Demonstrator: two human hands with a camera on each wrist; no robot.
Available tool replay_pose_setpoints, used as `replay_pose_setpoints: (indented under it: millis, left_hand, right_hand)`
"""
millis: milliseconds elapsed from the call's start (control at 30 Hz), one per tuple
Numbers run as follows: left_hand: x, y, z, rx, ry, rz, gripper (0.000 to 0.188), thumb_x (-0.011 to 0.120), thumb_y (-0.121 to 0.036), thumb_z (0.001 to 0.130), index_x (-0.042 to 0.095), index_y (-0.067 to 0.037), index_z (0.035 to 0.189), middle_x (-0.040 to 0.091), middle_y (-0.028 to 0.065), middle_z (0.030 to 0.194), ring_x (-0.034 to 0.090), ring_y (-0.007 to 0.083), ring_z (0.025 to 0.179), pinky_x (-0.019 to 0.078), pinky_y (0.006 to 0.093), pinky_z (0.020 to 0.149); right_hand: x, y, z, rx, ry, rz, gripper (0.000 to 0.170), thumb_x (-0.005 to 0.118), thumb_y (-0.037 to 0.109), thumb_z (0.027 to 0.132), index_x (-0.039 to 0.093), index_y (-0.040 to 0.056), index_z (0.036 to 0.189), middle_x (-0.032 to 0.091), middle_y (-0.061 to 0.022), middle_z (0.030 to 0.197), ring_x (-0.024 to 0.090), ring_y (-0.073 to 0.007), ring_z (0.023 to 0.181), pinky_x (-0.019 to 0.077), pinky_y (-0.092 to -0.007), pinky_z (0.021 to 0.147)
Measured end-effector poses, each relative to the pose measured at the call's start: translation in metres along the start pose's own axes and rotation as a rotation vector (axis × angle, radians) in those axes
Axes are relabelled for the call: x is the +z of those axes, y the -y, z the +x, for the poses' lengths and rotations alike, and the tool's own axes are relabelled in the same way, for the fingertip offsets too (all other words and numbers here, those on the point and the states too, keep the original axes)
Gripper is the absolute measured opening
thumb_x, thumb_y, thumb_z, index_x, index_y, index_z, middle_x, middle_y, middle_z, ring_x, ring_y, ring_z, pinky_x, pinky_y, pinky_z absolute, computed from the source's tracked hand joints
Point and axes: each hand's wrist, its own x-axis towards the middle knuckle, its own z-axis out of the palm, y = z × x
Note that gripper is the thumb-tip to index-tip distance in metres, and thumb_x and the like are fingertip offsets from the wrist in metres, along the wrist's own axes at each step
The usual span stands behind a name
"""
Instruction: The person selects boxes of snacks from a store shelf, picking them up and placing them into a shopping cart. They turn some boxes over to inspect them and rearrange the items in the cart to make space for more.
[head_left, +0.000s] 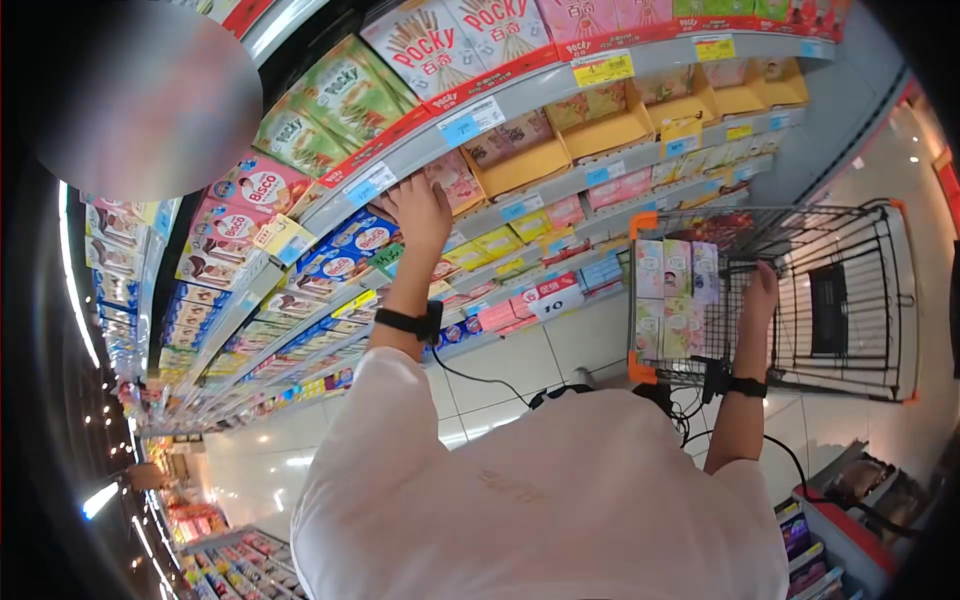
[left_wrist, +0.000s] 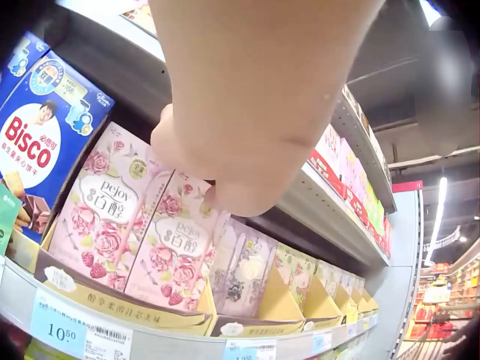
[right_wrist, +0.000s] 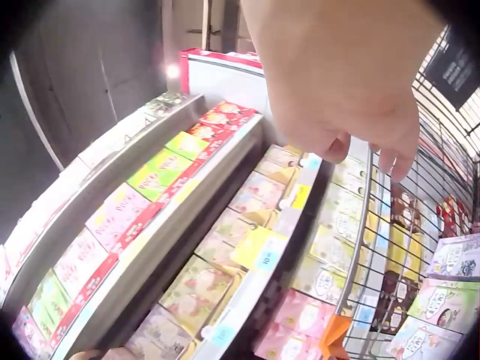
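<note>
My left hand (head_left: 415,213) reaches onto a shelf with its fingers extended. In the left wrist view, its fingers lie right at the tops of two upright pink Pejoy boxes (left_wrist: 174,247) in a cardboard tray, and the fingertips are partly hidden behind the hand. Blue Bisco boxes (left_wrist: 41,139) stand to the left of these, purple Pejoy boxes (left_wrist: 251,262) to the right. My right hand (head_left: 760,295) is at the wire shopping cart (head_left: 850,392), fingers curled at its wire mesh. Several pastel snack boxes (head_left: 676,268) lie in the cart's near end.
Above my left hand, a shelf carries Pocky packs (head_left: 420,50). More packed shelves with price tags (head_left: 470,122) run along the aisle. Tiled floor (head_left: 510,370) lies between shelf and cart. A low display (head_left: 845,540) stands behind at the right. Cables (head_left: 790,450) trail from the wrists.
</note>
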Motion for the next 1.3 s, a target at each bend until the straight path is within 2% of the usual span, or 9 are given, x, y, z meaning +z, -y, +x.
replay_pose_setpoints:
  millis: [100,200,433,600,800,967,1033,1100,1300]
  left_hand:
    - [0.0,0.021,0.011,-0.038,0.333,0.292,0.037,0.059,-0.014,0.084,0.058,-0.005,0.12,0.062,0.0186,0.111,0.049,0.0435,0.111,0.0212,0.0652,0.1]
    - [0.001,0.028,0.01,0.13,0.123,0.238,0.026,0.061,-0.022,0.085,0.059,-0.009,0.108,0.064,0.0185,0.099,0.053,0.0415,0.1,0.03,0.0603,0.09]
    - [-0.026,0.019,0.008,0.09,0.216,-0.003,0.023,0.062,-0.012,0.084,0.06,-0.015,0.107,0.065,0.0053,0.1,0.056,0.0279,0.102,0.0249,0.0548,0.094]
    - [-0.058,-0.001,0.004,0.286,0.107,-0.155,0.024,0.061,-0.005,0.082,0.059,-0.015,0.104,0.063,-0.0014,0.103,0.056,0.0203,0.101,0.0219,0.0513,0.096]
    - [-0.084,-0.076,-0.021,0.369,0.251,-0.616,0.029,0.064,0.005,0.076,0.059,-0.006,0.103,0.062,0.0135,0.107,0.057,0.0286,0.102,0.0375,0.0385,0.092]
    - [-0.035,-0.159,-0.081,0.04,0.648,-1.106,0.03,0.062,0.005,0.083,0.055,-0.003,0.111,0.058,0.01,0.11,0.056,0.0202,0.103,0.0463,0.033,0.088]
    - [-0.016,-0.2,-0.099,-0.377,0.872,-1.513,0.027,0.063,0.001,0.086,0.056,-0.003,0.112,0.062,0.0093,0.105,0.057,0.0169,0.099,0.0459,0.0295,0.084]
    - [0.002,-0.232,-0.109,-0.393,0.968,-1.443,0.026,0.06,0.001,0.088,0.056,-0.002,0.113,0.062,0.0087,0.106,0.058,0.0154,0.099,0.0461,0.0287,0.084]
    - [0.086,-0.301,-0.157,-0.361,1.168,-1.32,0.029,0.053,0.002,0.092,0.051,0.0,0.12,0.059,0.0094,0.118,0.055,0.0153,0.112,0.0453,0.028,0.091]
  right_hand:
    - [0.008,0.061,-0.077,-0.073,0.127,0.029,0.026,0.053,0.008,0.093,0.058,0.008,0.118,0.058,-0.0003,0.098,0.045,-0.0068,0.07,0.0413,-0.0242,0.063]
    - [0.002,0.072,-0.106,-0.057,0.161,0.013,0.024,0.057,0.011,0.092,0.06,0.0088,0.116,0.058,-0.0016,0.112,0.053,-0.0115,0.097,0.0453,-0.0273,0.078]
    - [-0.01,0.085,-0.141,-0.057,0.239,0.009,0.021,0.056,0.011,0.091,0.061,0.0075,0.112,0.06,-0.0023,0.109,0.058,-0.0128,0.098,0.0455,-0.0276,0.077]
    - [-0.004,0.111,-0.151,-0.108,0.415,-0.022,0.02,0.052,0.014,0.095,0.06,0.0063,0.112,0.062,-0.002,0.106,0.061,-0.0131,0.096,0.0447,-0.0271,0.079]
    - [0.018,0.138,-0.162,-0.185,0.675,-0.079,0.028,0.059,0.007,0.09,0.058,0.0063,0.118,0.062,-0.0017,0.109,0.061,-0.0153,0.096,0.0462,-0.0287,0.084]
    - [0.018,0.143,-0.163,-0.406,0.994,-0.171,0.034,0.066,0.008,0.084,0.059,0.0061,0.118,0.063,-0.0042,0.103,0.059,-0.0146,0.091,0.0462,-0.0264,0.08]
    - [0.006,0.131,-0.14,-0.351,1.117,-0.409,0.036,0.069,0.01,0.084,0.059,0.0058,0.118,0.063,-0.0048,0.096,0.057,-0.013,0.085,0.0459,-0.0255,0.075]
    - [-0.012,0.11,-0.116,-0.16,1.197,-0.526,0.036,0.071,0.012,0.083,0.059,0.0037,0.116,0.061,-0.0043,0.084,0.05,-0.0112,0.072,0.0445,-0.0262,0.067]
    - [-0.067,0.066,-0.057,0.051,1.013,-0.301,0.036,0.071,0.013,0.083,0.058,-0.0015,0.113,0.067,-0.0091,0.092,0.059,-0.0128,0.081,0.0475,-0.0272,0.072]
